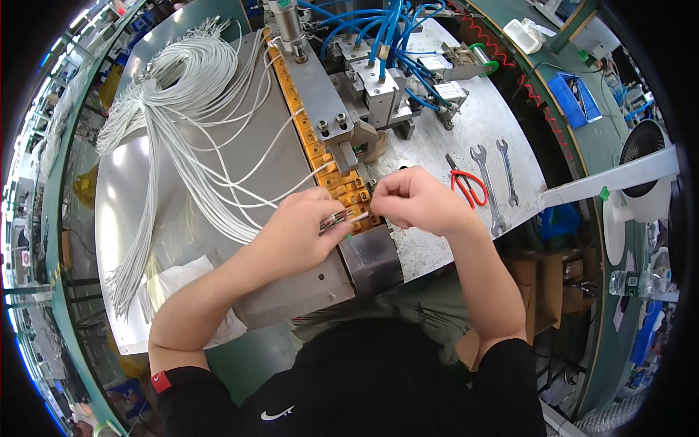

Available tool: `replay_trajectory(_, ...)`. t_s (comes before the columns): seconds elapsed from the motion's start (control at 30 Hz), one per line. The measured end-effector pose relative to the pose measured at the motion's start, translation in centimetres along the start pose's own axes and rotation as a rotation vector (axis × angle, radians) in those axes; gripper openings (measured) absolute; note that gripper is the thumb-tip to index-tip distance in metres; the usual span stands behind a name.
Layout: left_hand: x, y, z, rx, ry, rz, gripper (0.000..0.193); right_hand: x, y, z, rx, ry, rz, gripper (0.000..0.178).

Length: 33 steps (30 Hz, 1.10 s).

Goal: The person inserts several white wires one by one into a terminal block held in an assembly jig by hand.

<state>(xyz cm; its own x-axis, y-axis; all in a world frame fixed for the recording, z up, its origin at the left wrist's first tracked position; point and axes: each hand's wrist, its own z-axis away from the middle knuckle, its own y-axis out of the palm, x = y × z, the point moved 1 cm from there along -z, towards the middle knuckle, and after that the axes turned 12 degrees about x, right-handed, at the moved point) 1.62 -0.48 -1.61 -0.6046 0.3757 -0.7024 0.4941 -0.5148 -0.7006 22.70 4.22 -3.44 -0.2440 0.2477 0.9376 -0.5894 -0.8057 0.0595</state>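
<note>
My left hand is closed near the close end of an orange fixture strip. Between its thumb and fingers are several small metal pieces, too small to name exactly. A short white wire end points from there toward my right hand. That hand is pinched just right of the strip, its fingertips curled in, and what they hold is hidden. White cables run from a large coiled bundle on the left to the notches of the strip.
A metal press bar with a cylinder stands over the strip. Behind it are pneumatic blocks with blue hoses. Red-handled pliers and two wrenches lie at right. A white cloth lies at the near left.
</note>
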Motion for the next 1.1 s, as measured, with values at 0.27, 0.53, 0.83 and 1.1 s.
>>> replay_trajectory(0.27, 1.2, -0.2, -1.1, -0.212, -0.03, -0.215, 0.009, -1.8, -0.7, -1.6, -0.24, -0.143, 0.167, 0.017)
replay_trajectory(0.53, -0.3, 0.6, -1.1, -0.085, -0.108, -0.506, 0.013, -2.9, -1.7, -2.7, -0.129, -0.084, -0.035, 0.017)
replay_trajectory(0.83, 0.3, -1.7, -0.5, -0.064, -0.181, 0.365, 0.016, -0.5, -0.6, -0.5, -0.255, -0.122, -0.053, 0.015)
replay_trajectory(1.1, -1.0, -2.1, -0.9, -0.301, 0.0, 0.424, 0.011, 1.1, 1.3, -0.7, -0.208, -0.247, 0.091, 0.011)
